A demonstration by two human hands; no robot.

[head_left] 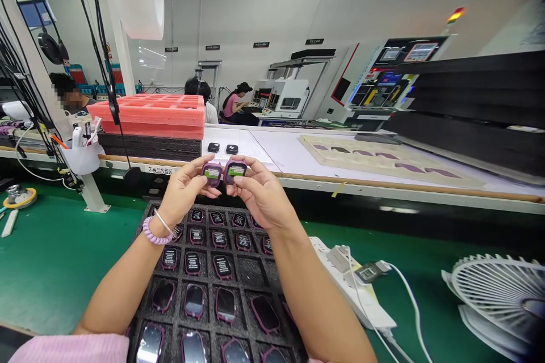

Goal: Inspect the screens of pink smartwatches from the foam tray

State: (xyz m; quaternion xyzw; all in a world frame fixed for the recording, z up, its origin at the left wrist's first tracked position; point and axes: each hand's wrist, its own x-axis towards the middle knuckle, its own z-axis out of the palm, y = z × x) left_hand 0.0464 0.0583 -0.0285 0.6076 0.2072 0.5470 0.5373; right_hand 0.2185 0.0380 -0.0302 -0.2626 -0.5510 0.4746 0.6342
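Note:
My left hand (pixel 182 188) pinches a small purple watch body (pixel 212 173) with a green label on its back. My right hand (pixel 259 191) holds a second purple watch body (pixel 235 170) the same way, side by side with the first, raised above a black foam tray (pixel 251 271). The tray lies on the green mat and holds several purple watch bodies in pockets, some face up, some back up. A beaded bracelet and a metal bangle sit on my left wrist.
A white shelf (pixel 298 153) carries two dark watch bodies (pixel 222 148), stacked pink foam trays (pixel 155 113) and a beige tray (pixel 383 159). A power strip (pixel 353 289) with cables and a white fan (pixel 498 295) lie at right. Other people sit behind.

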